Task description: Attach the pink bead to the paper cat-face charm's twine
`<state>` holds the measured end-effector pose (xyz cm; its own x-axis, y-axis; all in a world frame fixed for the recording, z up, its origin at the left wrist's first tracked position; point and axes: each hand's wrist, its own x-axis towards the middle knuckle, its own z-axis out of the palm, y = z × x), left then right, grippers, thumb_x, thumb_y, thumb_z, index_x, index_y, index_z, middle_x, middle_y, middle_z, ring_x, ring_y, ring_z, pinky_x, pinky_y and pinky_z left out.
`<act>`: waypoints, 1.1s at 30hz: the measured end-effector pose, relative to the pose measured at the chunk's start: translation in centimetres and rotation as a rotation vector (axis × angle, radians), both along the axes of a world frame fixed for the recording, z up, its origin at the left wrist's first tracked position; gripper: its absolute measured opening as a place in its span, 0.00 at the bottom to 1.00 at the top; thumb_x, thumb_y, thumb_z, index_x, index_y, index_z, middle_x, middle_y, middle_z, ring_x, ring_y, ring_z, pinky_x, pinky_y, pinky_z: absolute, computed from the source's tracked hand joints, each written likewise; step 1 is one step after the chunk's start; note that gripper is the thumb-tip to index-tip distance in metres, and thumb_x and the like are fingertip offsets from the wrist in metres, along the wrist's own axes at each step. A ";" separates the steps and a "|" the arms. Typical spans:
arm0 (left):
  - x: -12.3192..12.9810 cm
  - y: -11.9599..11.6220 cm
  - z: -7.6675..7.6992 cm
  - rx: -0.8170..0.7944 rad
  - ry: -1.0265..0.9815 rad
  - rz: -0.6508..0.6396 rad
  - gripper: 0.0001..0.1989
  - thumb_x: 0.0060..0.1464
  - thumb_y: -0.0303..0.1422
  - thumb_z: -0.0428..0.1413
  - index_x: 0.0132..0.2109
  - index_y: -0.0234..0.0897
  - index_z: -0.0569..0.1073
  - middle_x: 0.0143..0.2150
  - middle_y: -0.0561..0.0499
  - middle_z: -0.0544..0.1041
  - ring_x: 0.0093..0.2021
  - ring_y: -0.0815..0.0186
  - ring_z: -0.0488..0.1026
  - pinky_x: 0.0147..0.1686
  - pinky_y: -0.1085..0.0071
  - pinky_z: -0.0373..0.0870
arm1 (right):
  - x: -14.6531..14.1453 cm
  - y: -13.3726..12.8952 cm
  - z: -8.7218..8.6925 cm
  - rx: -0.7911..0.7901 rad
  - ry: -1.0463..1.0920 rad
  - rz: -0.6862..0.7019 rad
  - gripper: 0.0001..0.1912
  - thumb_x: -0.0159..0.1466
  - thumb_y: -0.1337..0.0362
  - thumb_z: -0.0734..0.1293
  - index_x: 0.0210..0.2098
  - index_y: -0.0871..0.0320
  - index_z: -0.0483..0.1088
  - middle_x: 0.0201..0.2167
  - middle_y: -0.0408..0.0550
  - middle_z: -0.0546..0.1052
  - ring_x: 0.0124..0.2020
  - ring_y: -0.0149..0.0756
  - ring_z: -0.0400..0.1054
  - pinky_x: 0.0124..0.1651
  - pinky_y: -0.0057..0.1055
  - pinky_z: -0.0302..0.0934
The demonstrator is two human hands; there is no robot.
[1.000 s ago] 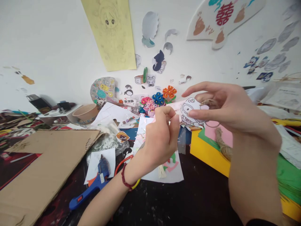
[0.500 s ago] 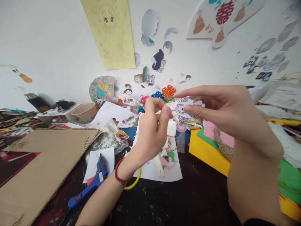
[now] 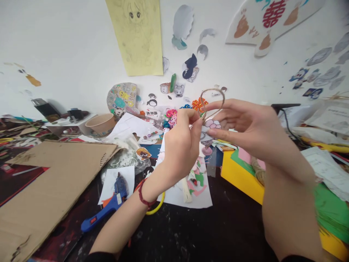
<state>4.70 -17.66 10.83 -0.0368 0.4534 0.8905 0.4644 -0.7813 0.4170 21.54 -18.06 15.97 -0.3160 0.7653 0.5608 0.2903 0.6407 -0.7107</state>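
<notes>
Both my hands are raised over the middle of the desk. My right hand (image 3: 245,127) pinches a small cartoon paper cutout (image 3: 212,125) between thumb and fingers; pink rounded shapes show on its upper part. A loop of brown twine (image 3: 224,96) stands up above the cutout. The fingertips of my left hand (image 3: 181,143) are closed on the twine where the loop meets the cutout's top edge. My fingers cover part of the cutout. Below lies a white sheet (image 3: 174,198) with coloured paper scraps and a pale tassel (image 3: 187,191) on it.
A blue glue gun (image 3: 105,214) lies left of my forearm, beside a large cardboard piece (image 3: 62,174). Yellow and green paper sheets (image 3: 240,178) are stacked at right. Behind stand a brown bowl (image 3: 100,123) and orange bead-like flowers (image 3: 200,104), near the wall.
The cutout has been turned, and the twine loop now stands up above it. My left fingertips have moved right onto the twine. The view has shifted slightly.
</notes>
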 end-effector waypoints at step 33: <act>-5.3 1.6 2.6 0.260 -0.213 0.176 0.03 0.70 0.29 0.51 0.44 0.41 0.66 0.35 0.52 0.75 0.28 0.71 0.71 0.29 0.72 0.66 | -2.8 4.6 -2.9 -0.208 -0.122 0.075 0.19 0.64 0.50 0.72 0.25 0.58 0.77 0.22 0.44 0.76 0.24 0.28 0.67 0.29 0.26 0.62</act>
